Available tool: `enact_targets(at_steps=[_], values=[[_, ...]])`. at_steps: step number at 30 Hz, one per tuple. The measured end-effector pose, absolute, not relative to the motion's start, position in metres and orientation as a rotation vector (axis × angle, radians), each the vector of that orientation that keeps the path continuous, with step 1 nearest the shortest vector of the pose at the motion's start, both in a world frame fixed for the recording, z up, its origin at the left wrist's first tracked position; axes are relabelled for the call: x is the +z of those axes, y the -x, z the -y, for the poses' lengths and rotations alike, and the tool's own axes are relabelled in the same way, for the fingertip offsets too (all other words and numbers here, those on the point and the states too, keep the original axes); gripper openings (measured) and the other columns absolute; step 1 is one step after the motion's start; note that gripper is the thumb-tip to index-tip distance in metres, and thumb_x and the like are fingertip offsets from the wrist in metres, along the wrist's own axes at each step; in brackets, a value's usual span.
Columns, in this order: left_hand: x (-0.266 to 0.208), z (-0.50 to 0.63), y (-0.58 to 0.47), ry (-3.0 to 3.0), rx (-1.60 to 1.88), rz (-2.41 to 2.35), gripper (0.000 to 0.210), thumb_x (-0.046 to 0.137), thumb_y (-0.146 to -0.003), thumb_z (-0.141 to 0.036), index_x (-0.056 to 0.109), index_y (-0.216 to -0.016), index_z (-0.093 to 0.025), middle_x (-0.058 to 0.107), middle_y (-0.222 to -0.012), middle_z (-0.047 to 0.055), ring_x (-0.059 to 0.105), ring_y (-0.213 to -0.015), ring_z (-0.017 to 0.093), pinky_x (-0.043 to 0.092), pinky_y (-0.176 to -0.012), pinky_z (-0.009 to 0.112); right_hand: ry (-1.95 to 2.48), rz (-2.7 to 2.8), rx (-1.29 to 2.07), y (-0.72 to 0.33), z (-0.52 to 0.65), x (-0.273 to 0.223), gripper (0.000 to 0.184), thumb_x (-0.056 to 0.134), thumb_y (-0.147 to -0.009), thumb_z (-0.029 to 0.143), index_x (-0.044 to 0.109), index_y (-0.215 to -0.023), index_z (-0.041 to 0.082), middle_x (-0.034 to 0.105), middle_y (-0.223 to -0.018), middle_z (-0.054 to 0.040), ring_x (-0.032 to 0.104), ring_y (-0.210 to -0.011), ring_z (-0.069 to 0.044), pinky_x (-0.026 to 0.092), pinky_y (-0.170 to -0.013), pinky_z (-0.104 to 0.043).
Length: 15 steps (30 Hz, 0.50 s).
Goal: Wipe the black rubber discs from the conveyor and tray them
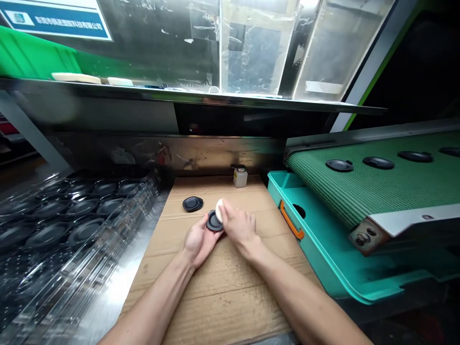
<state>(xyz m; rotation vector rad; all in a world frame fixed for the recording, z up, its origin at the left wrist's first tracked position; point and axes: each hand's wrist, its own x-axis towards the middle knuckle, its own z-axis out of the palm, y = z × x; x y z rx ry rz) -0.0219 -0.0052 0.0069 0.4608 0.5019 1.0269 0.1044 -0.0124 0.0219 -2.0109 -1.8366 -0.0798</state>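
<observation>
My left hand (200,240) is closed around the edge of a round black lid-like disc (214,221), holding it face up over the cardboard sheet (230,297). A white pad (219,210) is pinched in my right hand (239,223); it meets the disc's right rim, though my fingers hide part of the contact. Just left of my hands lies a small stack of similar black discs (192,203). Farther back on the cardboard stands a small white bottle (240,177) with a dark cap.
On the right, a green conveyor belt (395,191) carries several black discs above a teal bin (316,256) with an orange handle. Clear plastic trays (82,249) filled with black discs sit at left. A metal shelf (201,98) crosses behind, holding a green bin (39,55).
</observation>
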Motion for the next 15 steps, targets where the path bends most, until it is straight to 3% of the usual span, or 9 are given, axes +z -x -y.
enact_targets(at_steps=[5, 15], values=[[0.013, 0.003, 0.031, -0.390, 1.013, -0.458, 0.038, 0.040, -0.096, -0.027, 0.054, -0.122, -0.004, 0.051, -0.138, 0.021, 0.052, -0.125, 0.032, 0.049, -0.099, 0.044, 2.053, 1.609, -0.058, -0.149, 0.007, 0.016, 0.044, 0.026, -0.099, 0.053, 0.054, -0.130, 0.038, 0.072, -0.095, -0.0042, 0.066, -0.082, -0.021, 0.042, -0.070, -0.029], [0.024, 0.011, 0.036, -0.348, 0.941, -0.329, 0.041, 0.046, -0.093, -0.034, 0.049, -0.128, -0.011, 0.047, -0.139, 0.025, 0.052, -0.124, 0.035, 0.052, -0.090, 0.041, 2.169, 1.584, 0.108, -0.164, -0.001, -0.008, 0.047, 0.029, -0.096, 0.058, 0.062, -0.122, 0.036, 0.071, -0.098, -0.0053, 0.065, -0.088, -0.024, 0.043, -0.072, -0.031]])
